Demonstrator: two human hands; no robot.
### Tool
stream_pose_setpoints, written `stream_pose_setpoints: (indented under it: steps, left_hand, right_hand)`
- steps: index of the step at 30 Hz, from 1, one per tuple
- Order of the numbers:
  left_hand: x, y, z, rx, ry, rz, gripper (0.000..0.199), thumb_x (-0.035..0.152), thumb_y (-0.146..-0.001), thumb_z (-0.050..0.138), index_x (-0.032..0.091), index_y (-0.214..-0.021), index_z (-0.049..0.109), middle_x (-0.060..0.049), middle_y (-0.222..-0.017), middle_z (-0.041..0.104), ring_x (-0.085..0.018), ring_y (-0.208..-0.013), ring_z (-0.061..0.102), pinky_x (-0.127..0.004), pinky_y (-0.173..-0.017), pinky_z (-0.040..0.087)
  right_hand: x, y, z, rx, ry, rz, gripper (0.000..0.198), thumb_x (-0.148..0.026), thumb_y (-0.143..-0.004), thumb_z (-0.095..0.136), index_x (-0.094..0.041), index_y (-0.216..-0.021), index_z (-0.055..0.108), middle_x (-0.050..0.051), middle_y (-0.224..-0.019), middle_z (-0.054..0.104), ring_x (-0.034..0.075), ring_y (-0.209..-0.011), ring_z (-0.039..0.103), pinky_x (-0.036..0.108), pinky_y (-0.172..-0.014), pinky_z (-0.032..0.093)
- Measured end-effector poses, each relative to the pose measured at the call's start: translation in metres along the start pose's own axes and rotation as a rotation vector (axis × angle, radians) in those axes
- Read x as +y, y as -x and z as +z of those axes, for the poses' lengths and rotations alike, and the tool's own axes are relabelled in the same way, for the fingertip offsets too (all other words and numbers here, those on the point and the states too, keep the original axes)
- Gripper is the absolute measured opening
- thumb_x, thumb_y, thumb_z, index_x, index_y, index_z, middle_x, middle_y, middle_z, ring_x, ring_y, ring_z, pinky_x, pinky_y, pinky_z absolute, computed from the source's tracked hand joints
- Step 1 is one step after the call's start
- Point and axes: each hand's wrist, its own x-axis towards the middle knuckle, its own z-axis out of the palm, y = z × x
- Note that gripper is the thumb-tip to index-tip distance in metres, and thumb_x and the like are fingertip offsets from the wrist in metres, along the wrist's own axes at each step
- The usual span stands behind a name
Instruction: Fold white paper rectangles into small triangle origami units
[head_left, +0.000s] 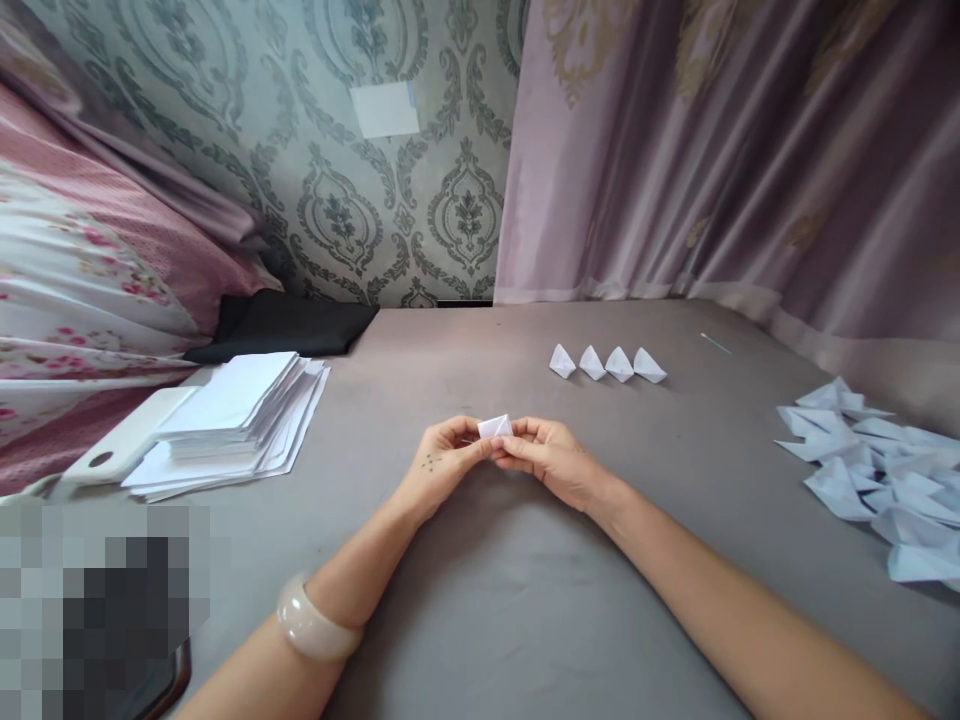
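1. Centre: paper (pixel 495 427) over the desk (pixel 525 600), between the left hand (pixel 441 458) at 9 o'clock and right hand (pixel 553 456) at 3.
2. 1 to past 2 o'clock: curtain (pixel 675 200), behind the desk.
3. 2 o'clock: four cones (pixel 619 364) in a row on the desk; farther out, a swab (pixel 716 344).
4. 3 o'clock: heap (pixel 838 490) on the desk, well apart from the right hand.
5. 9 o'clock: stack (pixel 229 420) on the desk; board (pixel 127 435) just beyond.
6. 10 o'clock: mat (pixel 292 325), behind the stack; drape (pixel 90 270) farther out.
7. 12 o'clock: wall (pixel 450 190), with a card (pixel 385 110) on it towards 11.
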Motion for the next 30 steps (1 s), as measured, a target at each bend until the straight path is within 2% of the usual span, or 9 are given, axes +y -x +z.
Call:
stream_pose_setpoints:
  steps: [4, 7, 12, 15, 18, 21, 25, 28, 30]
  left_hand:
    - [-0.002, -0.001, -0.001, 0.023, -0.057, 0.034, 0.029, 0.039, -0.074, 0.070, 0.013, -0.087, 0.067, -0.005, -0.082, 0.070, -0.015, -0.076, 0.063, -0.027, -0.074, 0.049]
    - [-0.004, -0.001, -0.003, 0.050, -0.305, 0.162, 0.023, 0.036, -0.081, 0.062, 0.014, -0.086, 0.066, -0.004, -0.078, 0.067, -0.014, -0.072, 0.060, -0.026, -0.069, 0.047]
    - [-0.010, 0.000, -0.006, 0.098, -0.830, 0.540, 0.012, 0.024, -0.086, 0.053, 0.018, -0.085, 0.063, -0.005, -0.085, 0.064, -0.016, -0.081, 0.056, -0.028, -0.076, 0.046]
    - [-0.010, 0.001, -0.010, 0.053, -1.094, 0.698, 0.016, 0.021, -0.090, 0.046, 0.018, -0.091, 0.061, -0.007, -0.090, 0.064, -0.018, -0.085, 0.054, -0.030, -0.077, 0.044]
    - [-0.006, 0.002, -0.012, -0.019, -1.369, 0.781, 0.023, 0.020, -0.094, 0.039, 0.016, -0.093, 0.061, -0.008, -0.090, 0.063, -0.020, -0.084, 0.052, -0.033, -0.074, 0.041]
    - [-0.003, 0.002, -0.011, -0.072, -1.520, 0.807, 0.027, 0.018, -0.095, 0.035, 0.015, -0.087, 0.061, -0.008, -0.085, 0.061, -0.020, -0.080, 0.050, -0.033, -0.071, 0.039]
    - [-0.003, 0.001, -0.004, -0.132, -1.563, 0.771, 0.025, 0.017, -0.094, 0.038, 0.015, -0.083, 0.061, -0.008, -0.082, 0.060, -0.020, -0.078, 0.051, -0.032, -0.069, 0.039]
    - [-0.007, 0.003, -0.002, -0.181, -1.466, 0.660, 0.026, 0.018, -0.093, 0.039, 0.014, -0.082, 0.062, -0.009, -0.084, 0.061, -0.021, -0.079, 0.053, -0.032, -0.071, 0.042]
    - [-0.011, 0.005, -0.003, -0.152, -1.299, 0.549, 0.026, 0.018, -0.094, 0.039, 0.015, -0.088, 0.064, -0.009, -0.088, 0.062, -0.020, -0.083, 0.055, -0.031, -0.074, 0.044]
  right_hand:
    - [0.004, -0.001, -0.001, 0.016, -0.003, 0.020, 0.029, -0.032, -0.066, 0.077, -0.015, -0.088, 0.067, 0.004, -0.086, 0.068, 0.013, -0.081, 0.064, 0.027, -0.079, 0.052]
    - [0.006, -0.003, -0.002, 0.068, 0.199, -0.044, 0.029, -0.036, -0.071, 0.072, -0.015, -0.090, 0.066, 0.004, -0.087, 0.066, 0.013, -0.076, 0.062, 0.027, -0.071, 0.051]
    - [0.010, -0.004, -0.008, 0.243, 0.851, -0.496, 0.020, -0.030, -0.079, 0.065, -0.020, -0.096, 0.065, 0.004, -0.094, 0.062, 0.012, -0.072, 0.056, 0.026, -0.069, 0.047]
    - [0.011, 0.000, -0.011, 0.204, 1.143, -0.668, 0.014, -0.024, -0.089, 0.054, -0.021, -0.097, 0.065, 0.004, -0.095, 0.061, 0.013, -0.081, 0.057, 0.025, -0.073, 0.044]
    - [0.009, 0.005, -0.010, 0.154, 1.447, -0.767, 0.024, -0.020, -0.095, 0.042, -0.020, -0.096, 0.065, 0.006, -0.094, 0.062, 0.016, -0.088, 0.055, 0.027, -0.079, 0.041]
    - [0.008, 0.008, -0.007, 0.145, 1.665, -0.801, 0.026, -0.016, -0.095, 0.038, -0.019, -0.098, 0.064, 0.007, -0.095, 0.062, 0.017, -0.087, 0.053, 0.029, -0.078, 0.038]
    - [0.011, 0.007, -0.005, 0.148, 1.818, -0.763, 0.026, -0.014, -0.094, 0.038, -0.016, -0.089, 0.063, 0.007, -0.089, 0.061, 0.018, -0.082, 0.052, 0.031, -0.074, 0.035]
    - [0.013, 0.008, -0.004, 0.107, 1.843, -0.692, 0.025, -0.014, -0.094, 0.038, -0.016, -0.085, 0.062, 0.006, -0.087, 0.060, 0.017, -0.079, 0.052, 0.030, -0.069, 0.035]
    - [0.013, 0.009, -0.004, 0.083, 1.809, -0.635, 0.025, -0.015, -0.095, 0.038, -0.017, -0.087, 0.062, 0.006, -0.088, 0.060, 0.017, -0.079, 0.054, 0.029, -0.066, 0.035]
